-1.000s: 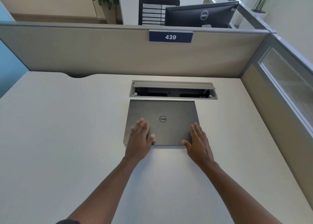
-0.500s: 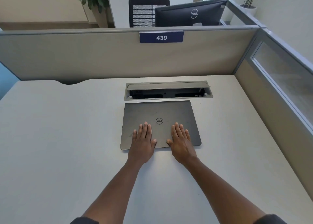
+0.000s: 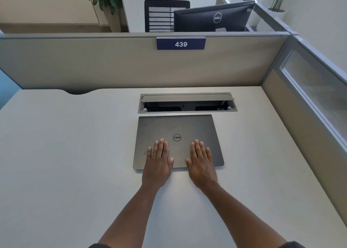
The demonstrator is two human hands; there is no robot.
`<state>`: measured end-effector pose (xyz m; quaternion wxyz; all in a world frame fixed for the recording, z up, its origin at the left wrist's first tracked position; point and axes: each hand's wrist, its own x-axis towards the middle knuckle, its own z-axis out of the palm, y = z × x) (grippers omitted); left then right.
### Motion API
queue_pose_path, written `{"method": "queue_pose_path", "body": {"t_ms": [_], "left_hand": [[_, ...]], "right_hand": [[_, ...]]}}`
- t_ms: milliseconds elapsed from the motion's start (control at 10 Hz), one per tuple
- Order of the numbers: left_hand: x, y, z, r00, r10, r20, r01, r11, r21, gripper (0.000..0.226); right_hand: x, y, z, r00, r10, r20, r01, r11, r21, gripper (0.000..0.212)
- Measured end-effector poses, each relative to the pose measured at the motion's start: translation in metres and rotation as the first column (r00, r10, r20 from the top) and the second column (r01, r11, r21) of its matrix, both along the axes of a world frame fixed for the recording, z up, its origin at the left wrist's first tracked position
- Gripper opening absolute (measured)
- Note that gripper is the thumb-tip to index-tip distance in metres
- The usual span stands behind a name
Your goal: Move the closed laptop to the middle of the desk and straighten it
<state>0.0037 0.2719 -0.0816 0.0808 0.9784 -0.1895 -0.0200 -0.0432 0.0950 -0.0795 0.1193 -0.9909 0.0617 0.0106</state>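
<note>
So from my seat I'm looking down at the closed dark grey Dell laptop (image 3: 177, 140) lying flat on the pale grey tabletop (image 3: 65, 154), roughly centred left to right and sitting just in front of the open grey metal cable tray (image 3: 186, 103) that's sunk into the surface. The back edge of the lid runs nearly parallel to that tray, close to it but not touching; there's maybe a tiny skew, hard to call with the wide-angle lens. My left hand (image 3: 158, 163) is laid flat, palm down, fingers straight and close together, covering the near left part of the lid with the heel of the palm hanging off onto the tabletop. My right hand (image 3: 201, 164) mirrors it on the near right part, also spread flat and gripping nothing, just pressing on top. The round logo shows between the two sets of fingertips. Behind it all is the beige cubicle partition (image 3: 93, 63) with a blue "439" number plate (image 3: 180, 44), and a black Dell monitor (image 3: 214, 17) on the far side.
</note>
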Motion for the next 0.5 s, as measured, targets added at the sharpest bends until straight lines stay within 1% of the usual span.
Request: {"method": "queue_pose_path", "body": {"t_ms": [200,300,400,500], "left_hand": [[0.001,0.000,0.004,0.999,-0.002,-0.047,0.004,0.999,0.036,0.065],[0.002,0.000,0.015,0.998,-0.015,-0.059,0.016,1.000,0.018,0.067],[0.006,-0.001,0.032,0.997,-0.037,-0.060,0.037,0.999,-0.004,0.068],[0.018,-0.009,0.071,1.000,-0.025,-0.006,0.024,0.998,-0.058,0.069]], "right_hand": [[0.002,0.001,0.003,1.000,0.002,-0.028,-0.002,1.000,0.009,0.064],[0.002,0.003,0.010,0.997,-0.077,-0.031,0.080,0.993,0.092,0.070],[0.008,0.006,0.022,0.994,-0.111,-0.007,0.111,0.985,0.128,0.073],[0.028,0.014,0.057,0.988,-0.100,0.116,0.084,0.987,0.138,0.073]]}}
